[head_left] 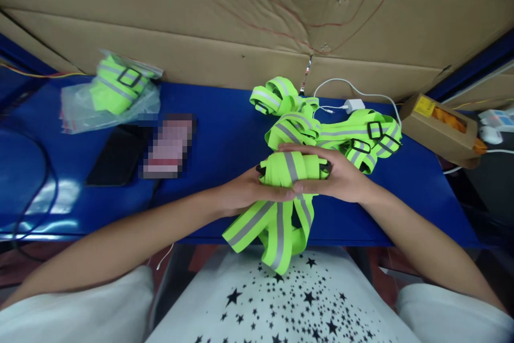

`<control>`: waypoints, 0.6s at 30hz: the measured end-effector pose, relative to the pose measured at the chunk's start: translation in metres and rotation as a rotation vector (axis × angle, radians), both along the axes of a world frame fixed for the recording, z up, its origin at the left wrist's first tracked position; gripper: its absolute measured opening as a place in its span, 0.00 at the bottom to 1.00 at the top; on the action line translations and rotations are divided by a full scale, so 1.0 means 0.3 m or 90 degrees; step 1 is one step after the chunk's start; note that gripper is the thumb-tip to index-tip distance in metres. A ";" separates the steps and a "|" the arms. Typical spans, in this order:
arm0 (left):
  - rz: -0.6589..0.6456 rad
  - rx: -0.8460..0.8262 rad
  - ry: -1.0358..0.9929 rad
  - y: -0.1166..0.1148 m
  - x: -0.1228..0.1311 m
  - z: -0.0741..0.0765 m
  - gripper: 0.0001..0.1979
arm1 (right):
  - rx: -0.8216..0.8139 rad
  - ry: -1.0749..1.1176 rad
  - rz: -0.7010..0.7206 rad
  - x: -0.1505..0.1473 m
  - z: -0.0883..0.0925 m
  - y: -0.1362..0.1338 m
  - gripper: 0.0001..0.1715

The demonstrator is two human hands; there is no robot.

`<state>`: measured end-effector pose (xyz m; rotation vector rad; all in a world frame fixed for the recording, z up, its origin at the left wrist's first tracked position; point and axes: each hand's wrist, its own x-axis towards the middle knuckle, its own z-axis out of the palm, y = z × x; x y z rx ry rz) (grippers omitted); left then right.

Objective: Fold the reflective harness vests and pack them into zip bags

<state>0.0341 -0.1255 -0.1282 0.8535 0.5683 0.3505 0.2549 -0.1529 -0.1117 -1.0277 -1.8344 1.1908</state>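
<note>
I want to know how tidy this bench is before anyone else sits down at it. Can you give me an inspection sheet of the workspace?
Surface: blue table, glossy.
Job's things: folded strap bundle, neon yellow with a grey stripe, loose ends hanging over the front edge; pile of straps with black buckles just behind it.
Clutter: bagged strap at far left; black phone; open cardboard box at right.
Hands: left hand and right hand clasp the bundle from opposite sides.
Cables: white charger with its white lead behind the pile; black cable looping at the left edge.
Surroundings: cardboard sheets behind the table.
</note>
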 end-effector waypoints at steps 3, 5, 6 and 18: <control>0.003 0.082 -0.006 -0.001 0.007 0.014 0.34 | -0.005 -0.021 0.029 0.003 0.002 0.001 0.37; 0.009 0.133 -0.013 0.002 0.010 0.015 0.35 | 0.014 -0.023 0.029 -0.003 0.010 -0.002 0.32; 0.012 0.157 -0.018 0.004 0.010 0.013 0.36 | 0.031 -0.023 0.024 -0.007 0.017 -0.006 0.29; -0.191 0.193 -0.050 -0.005 -0.007 0.014 0.19 | -0.141 0.188 -0.095 -0.030 0.041 -0.089 0.17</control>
